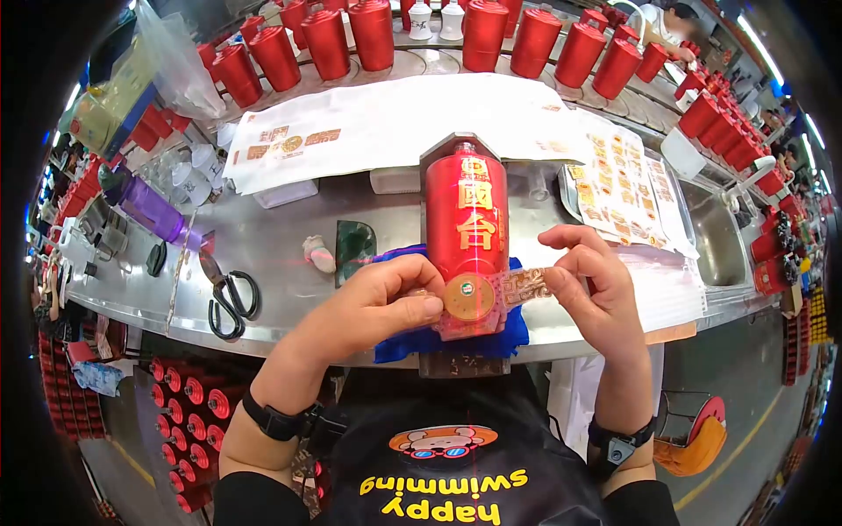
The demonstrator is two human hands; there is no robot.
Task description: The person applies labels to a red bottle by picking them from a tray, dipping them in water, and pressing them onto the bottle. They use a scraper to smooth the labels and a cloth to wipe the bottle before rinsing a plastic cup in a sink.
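Observation:
A red bottle [445, 223] with gold characters lies in a dark holder [465, 364] in front of me, its neck pointing away. A clear decal strip [524, 289] with a round gold seal and gold patterning lies across the lower part of the bottle. My left hand [381, 302] pinches the strip's left end beside the seal. At the right, my right hand [592, 285] holds the other end between thumb and fingers, stretched just off the bottle's side. A blue cloth [399, 346] is bunched under the bottle's base.
Scissors [230, 302], a dark green plate [354, 245] and a purple bottle [149, 206] are at the left. Decal sheets [627, 188] lie right, near a sink [715, 232]. Red bottles [373, 35] line the conveyor behind. A co-worker [667, 26] is at the far right.

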